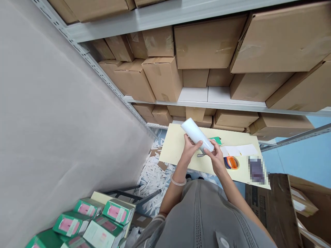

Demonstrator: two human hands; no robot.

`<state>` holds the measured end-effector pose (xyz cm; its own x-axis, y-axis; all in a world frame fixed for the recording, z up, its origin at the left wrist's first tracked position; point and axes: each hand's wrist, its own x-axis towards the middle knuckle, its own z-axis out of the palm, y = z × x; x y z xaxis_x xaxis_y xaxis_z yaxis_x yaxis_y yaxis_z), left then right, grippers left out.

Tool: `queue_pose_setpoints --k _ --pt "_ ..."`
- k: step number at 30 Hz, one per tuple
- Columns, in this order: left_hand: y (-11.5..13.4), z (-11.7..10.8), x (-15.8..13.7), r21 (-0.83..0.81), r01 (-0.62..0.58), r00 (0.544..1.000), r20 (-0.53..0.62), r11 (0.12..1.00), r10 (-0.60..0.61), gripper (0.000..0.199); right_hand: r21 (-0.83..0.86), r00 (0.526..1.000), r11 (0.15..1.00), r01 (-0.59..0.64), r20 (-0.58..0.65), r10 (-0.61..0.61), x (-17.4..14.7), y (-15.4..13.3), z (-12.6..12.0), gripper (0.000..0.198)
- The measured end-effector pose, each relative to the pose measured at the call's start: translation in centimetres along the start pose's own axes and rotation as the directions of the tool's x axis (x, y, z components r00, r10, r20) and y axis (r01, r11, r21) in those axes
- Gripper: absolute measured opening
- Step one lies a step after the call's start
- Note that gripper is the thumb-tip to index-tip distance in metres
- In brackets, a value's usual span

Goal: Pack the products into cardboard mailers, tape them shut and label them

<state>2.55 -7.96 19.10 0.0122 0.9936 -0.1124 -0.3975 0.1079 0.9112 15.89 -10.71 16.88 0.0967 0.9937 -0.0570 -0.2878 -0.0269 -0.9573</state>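
Observation:
A smooth white cylinder (195,132) is held tilted above a pale yellow tabletop (170,148). My left hand (190,148) closes around its near side, with the thumb lying on its surface. My right hand (216,156) grips the lower right end, thumb on top. A small grey loop (200,155) shows just under the cylinder; whether it is attached cannot be seen. Behind my right fingers lies a green item (215,140), partly hidden. To the right of that hand are a roll of tape with an orange object inside (232,162) and a strip of white labels (239,150).
A blurred-out dark object (257,170) lies at the table's right end. Metal shelving holds many cardboard boxes (162,77) ahead. Green boxes with pink pictures (116,212) are stacked at lower left. White paper strips (152,175) litter the floor. A large open carton (274,203) stands at right.

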Motion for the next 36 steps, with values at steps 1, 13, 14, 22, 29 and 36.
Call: queue_pose_setpoints --k 1,13,14,22,29,36 --pt "0.0 -0.2 -0.1 0.008 0.013 0.999 0.036 1.0 -0.013 0.073 0.094 0.997 0.993 -0.073 -0.002 0.073 -0.1 0.2 -0.1 0.049" --pt "-4.5 -1.6 2.8 0.059 0.096 0.973 0.206 0.994 -0.107 0.08 0.507 0.911 0.778 -0.372 0.039 0.411 -0.3 2.1 -2.7 0.031" --pt "-5.4 -1.7 3.4 0.085 0.094 0.966 0.235 0.992 -0.112 0.081 0.479 0.914 0.804 -0.353 -0.006 0.405 -0.5 2.4 -3.4 0.032" --pt "-13.1 -2.4 9.7 0.794 -0.058 0.913 0.287 0.605 -0.29 0.1 0.213 0.779 0.944 -0.253 -0.534 0.33 -3.5 4.6 -10.7 0.043" --pt "-16.9 -0.3 13.1 0.982 -0.15 0.852 0.187 0.113 -0.489 0.115 0.203 0.668 0.952 -0.23 -0.679 0.306 -5.9 4.5 -13.5 0.041" --pt "-17.5 -0.9 13.7 0.971 0.086 0.872 0.034 0.222 -0.488 0.099 0.223 0.623 0.949 -0.223 -0.716 0.315 -6.1 4.4 -14.8 0.045"
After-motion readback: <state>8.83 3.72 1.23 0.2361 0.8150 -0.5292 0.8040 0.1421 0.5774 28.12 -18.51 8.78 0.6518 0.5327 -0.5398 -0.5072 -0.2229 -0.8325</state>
